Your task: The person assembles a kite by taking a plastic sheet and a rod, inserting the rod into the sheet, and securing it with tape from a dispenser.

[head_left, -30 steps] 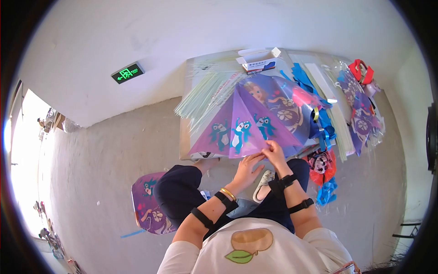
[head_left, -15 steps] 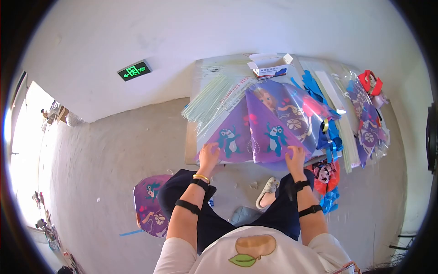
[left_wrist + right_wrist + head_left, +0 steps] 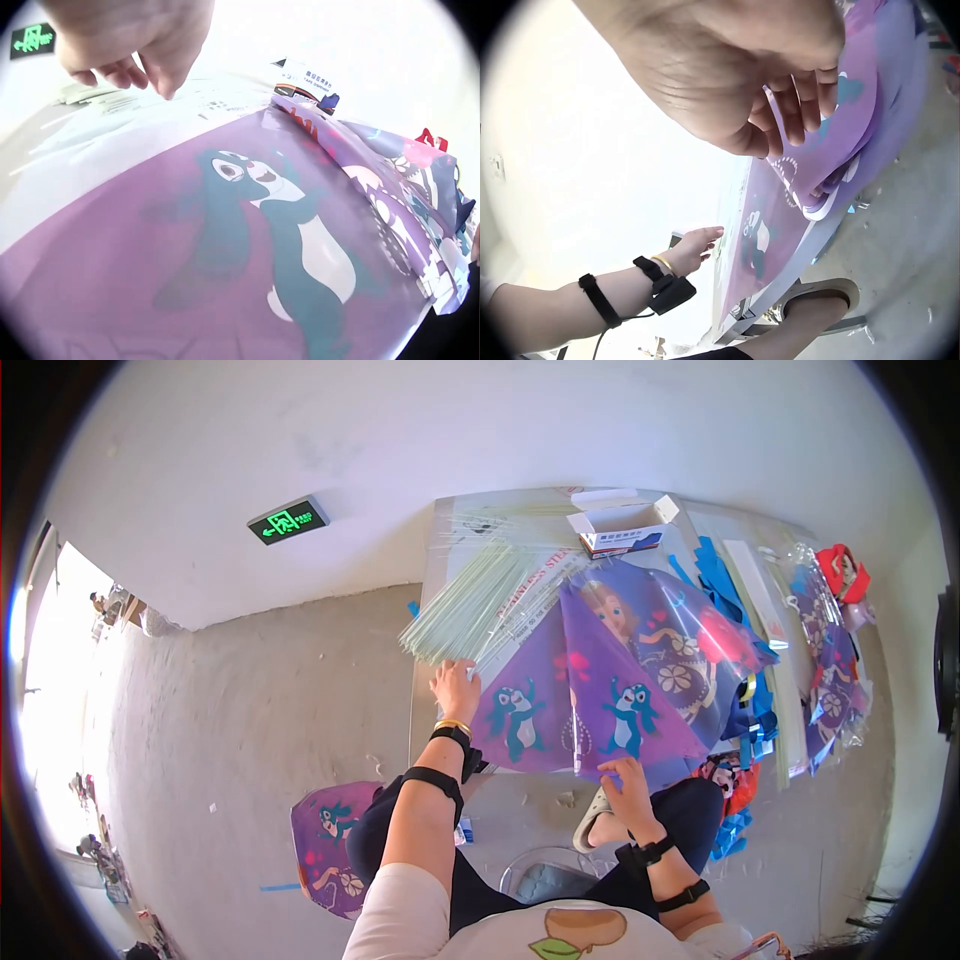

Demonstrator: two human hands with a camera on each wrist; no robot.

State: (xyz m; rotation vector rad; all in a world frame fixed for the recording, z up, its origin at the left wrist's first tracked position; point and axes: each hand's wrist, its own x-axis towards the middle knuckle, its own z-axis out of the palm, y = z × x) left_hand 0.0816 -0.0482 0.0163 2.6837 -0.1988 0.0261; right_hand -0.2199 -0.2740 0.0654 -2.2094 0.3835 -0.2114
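"Although your left hand (image 3: 456,693) is at the near ends of the pale rods (image 3: 470,605), its fingers hang loosely bent with nothing visible between them. Whether a fingertip touches a rod, the views don't settle."

"And my right hand?"

"Your right hand (image 3: 628,797) is just by the lower edge of the purple sheet (image 3: 556,705), fingers slack and gripping nothing that shows. You can't be sure of contact there either."

"Where does the sheet lie, and how will it feel?"

"You have it spread on the table (image 3: 450,550) right in front of you, a crease running down between the two blue animals (image 3: 517,725). It looks thin, smooth and light, so expect it to flop and slide. You'd do best pinching the lower edge in two places well apart. The pale strip (image 3: 576,750) at the foot of the crease looks stiffer and should give you a firmer hold."

"The rods?"

"They look straight and slender: probably light, springy, quick to roll, and easily snapped if you bend them hard. Pick yours by its near end, where the bundle fans out. If you grab mid-bundle, you'd likely drag several along."
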